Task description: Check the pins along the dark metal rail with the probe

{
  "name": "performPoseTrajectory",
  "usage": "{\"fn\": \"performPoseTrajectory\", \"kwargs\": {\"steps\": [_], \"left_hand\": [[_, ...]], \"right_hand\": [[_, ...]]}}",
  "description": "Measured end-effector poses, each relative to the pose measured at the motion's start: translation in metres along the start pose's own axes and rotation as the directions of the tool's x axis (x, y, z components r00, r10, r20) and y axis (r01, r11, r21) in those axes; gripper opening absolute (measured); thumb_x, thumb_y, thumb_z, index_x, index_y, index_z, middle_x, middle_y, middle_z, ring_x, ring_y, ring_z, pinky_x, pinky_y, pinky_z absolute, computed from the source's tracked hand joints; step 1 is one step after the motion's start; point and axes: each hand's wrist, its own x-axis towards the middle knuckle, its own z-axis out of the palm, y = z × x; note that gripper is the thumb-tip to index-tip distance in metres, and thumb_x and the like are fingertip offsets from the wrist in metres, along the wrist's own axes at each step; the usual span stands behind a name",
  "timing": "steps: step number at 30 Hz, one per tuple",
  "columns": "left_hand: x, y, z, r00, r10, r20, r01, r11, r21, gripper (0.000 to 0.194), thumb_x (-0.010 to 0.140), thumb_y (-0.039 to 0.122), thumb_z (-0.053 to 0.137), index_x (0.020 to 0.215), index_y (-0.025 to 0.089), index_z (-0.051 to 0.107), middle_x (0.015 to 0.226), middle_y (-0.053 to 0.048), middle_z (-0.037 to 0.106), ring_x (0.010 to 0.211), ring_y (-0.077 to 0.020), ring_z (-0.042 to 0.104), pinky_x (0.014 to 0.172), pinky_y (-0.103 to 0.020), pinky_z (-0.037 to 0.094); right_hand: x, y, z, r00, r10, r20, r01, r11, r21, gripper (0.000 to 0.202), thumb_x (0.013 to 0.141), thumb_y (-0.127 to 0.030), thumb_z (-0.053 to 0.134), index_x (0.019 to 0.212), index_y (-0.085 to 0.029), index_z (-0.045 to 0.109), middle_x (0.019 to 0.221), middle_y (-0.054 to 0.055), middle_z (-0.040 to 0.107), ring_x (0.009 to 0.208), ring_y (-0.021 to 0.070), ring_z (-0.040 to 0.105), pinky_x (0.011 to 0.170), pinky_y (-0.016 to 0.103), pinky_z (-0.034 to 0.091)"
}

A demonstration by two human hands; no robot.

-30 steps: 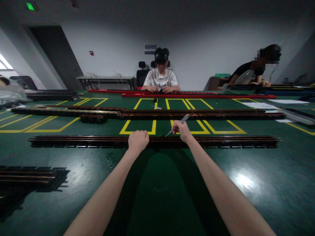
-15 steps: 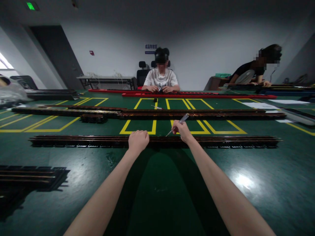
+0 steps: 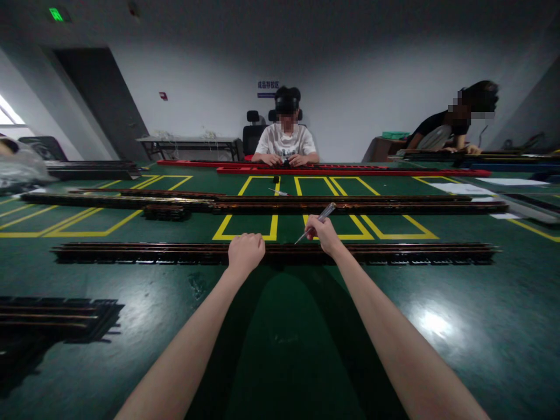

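Note:
A long black rail with copper-coloured strips (image 3: 144,252) lies crosswise on the green table before me. My left hand (image 3: 247,252) is closed over its middle, knuckles up; the hand hides the gripped part. To the right, my right hand (image 3: 322,232) is wrapped round a screwdriver (image 3: 327,211) with a clear handle. The screwdriver leans, its thin shaft slanting down to the left and its tip at the upper side of the rail. Whether the tip touches the rail, I cannot tell.
Behind lie more long dark rails (image 3: 350,205) and a short dark piece (image 3: 166,212). Another screwdriver (image 3: 280,192) rests farther back. Dark rails (image 3: 56,318) are stacked at the near left. A person (image 3: 286,140) sits opposite at red rails (image 3: 350,170); another person (image 3: 437,128) leans at the right.

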Motion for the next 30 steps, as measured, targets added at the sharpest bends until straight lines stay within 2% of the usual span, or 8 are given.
{"fn": "performPoseTrajectory", "kwargs": {"steps": [24,30], "left_hand": [[-0.0001,-0.0023,0.0028,1.0,0.014,-0.013,-0.014,0.999,-0.034,0.044,0.089,0.028,0.023,0.073,0.016,0.062,0.074,-0.008,0.067,0.069,-0.0172,0.062,0.065,-0.03,0.046],[0.0,-0.0008,0.0023,1.0,0.011,-0.024,-0.011,1.0,0.017,0.043,0.089,0.025,0.023,0.073,0.016,0.062,0.076,-0.008,0.068,0.072,-0.0178,0.063,0.065,-0.03,0.046]], "right_hand": [[-0.0028,-0.0026,-0.0003,1.0,0.006,0.026,-0.007,1.0,0.022,0.02,0.066,-0.022,0.053,0.046,-0.018,0.048,0.044,-0.004,0.047,0.041,0.0076,0.045,0.043,0.02,0.038],[-0.0006,-0.0001,0.0005,1.0,-0.006,-0.001,0.006,1.0,0.026,0.02,0.063,-0.021,0.052,0.045,-0.018,0.048,0.042,-0.004,0.047,0.039,0.0076,0.044,0.04,0.02,0.036]]}}
